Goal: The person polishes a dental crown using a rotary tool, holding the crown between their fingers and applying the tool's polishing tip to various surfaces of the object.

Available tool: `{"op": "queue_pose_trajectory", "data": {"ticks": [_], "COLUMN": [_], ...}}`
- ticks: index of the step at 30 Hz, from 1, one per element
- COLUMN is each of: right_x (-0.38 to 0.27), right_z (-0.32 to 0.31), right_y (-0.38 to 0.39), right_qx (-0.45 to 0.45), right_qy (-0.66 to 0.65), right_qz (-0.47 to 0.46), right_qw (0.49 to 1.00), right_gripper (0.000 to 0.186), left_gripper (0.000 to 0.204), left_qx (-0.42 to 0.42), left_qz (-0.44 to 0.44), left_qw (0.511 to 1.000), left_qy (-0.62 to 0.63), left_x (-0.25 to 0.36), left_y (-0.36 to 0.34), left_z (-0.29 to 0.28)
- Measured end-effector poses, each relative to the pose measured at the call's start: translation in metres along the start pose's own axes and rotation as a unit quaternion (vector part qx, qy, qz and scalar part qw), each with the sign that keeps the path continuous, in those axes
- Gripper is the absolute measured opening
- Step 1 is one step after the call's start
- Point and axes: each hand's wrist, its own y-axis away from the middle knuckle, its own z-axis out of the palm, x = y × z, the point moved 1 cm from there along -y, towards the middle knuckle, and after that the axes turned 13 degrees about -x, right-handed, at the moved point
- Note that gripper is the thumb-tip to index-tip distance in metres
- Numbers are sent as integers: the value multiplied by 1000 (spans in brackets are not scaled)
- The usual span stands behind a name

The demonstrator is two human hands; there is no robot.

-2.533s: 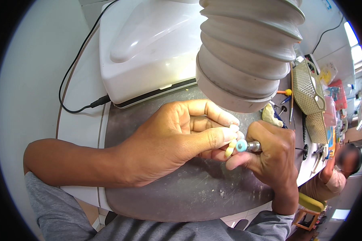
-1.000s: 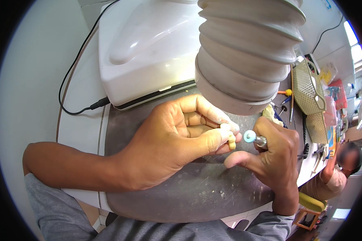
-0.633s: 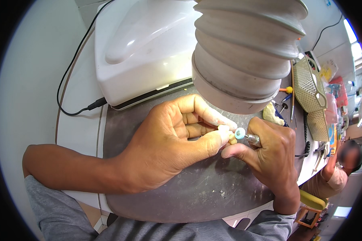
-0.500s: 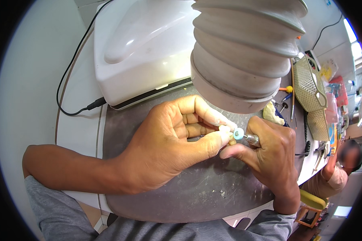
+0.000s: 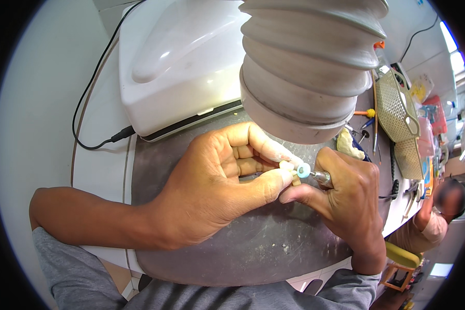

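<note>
My left hand pinches a small pale-yellow, lobed piece between thumb and index fingertip, other fingers curled. My right hand is closed round a silver rotary handpiece with a light-blue disc on its tip. The disc is at the piece, apparently touching it; exact contact is hard to make out. My right thumb tip lies just below the piece. Both hands are over a dusty grey mat, under a ribbed suction hose.
A white boxy unit with a black cable stands behind left. At right lie a cream molded lump, tools, woven baskets and coloured containers. A seated person works at far right, beside a yellow-seated stool.
My right hand and the handpiece first moved away from the piece, then came back left and up against it. My left hand has shifted slightly left.
</note>
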Motion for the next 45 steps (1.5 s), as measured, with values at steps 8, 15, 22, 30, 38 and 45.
{"op": "queue_pose_trajectory", "data": {"ticks": [8,15,22,30,38,45], "right_x": [-1,0,-1,-2,1,1], "right_z": [-3,-2,-2,-2,-2,-2], "right_y": [0,2,1,0,0,0], "right_qx": [-3,-13,-7,-7,-11,-11], "right_qy": [11,-3,-6,-7,10,10], "right_qz": [-2,28,37,38,8,8], "right_qw": [1000,1000,999,999,1000,1000], "right_gripper": [59,60,61,61,61,62], "left_gripper": [22,23,25,26,27,32], "left_qx": [-1,5,-1,-5,-4,1], "left_qz": [7,-1,-1,5,12,17], "left_qw": [1000,1000,1000,1000,1000,1000], "left_qy": [3,6,-5,-14,3,22], "left_x": [-2,0,1,-2,-1,-3], "left_y": [-1,0,0,0,0,0], "left_z": [1,1,2,0,1,-1]}}
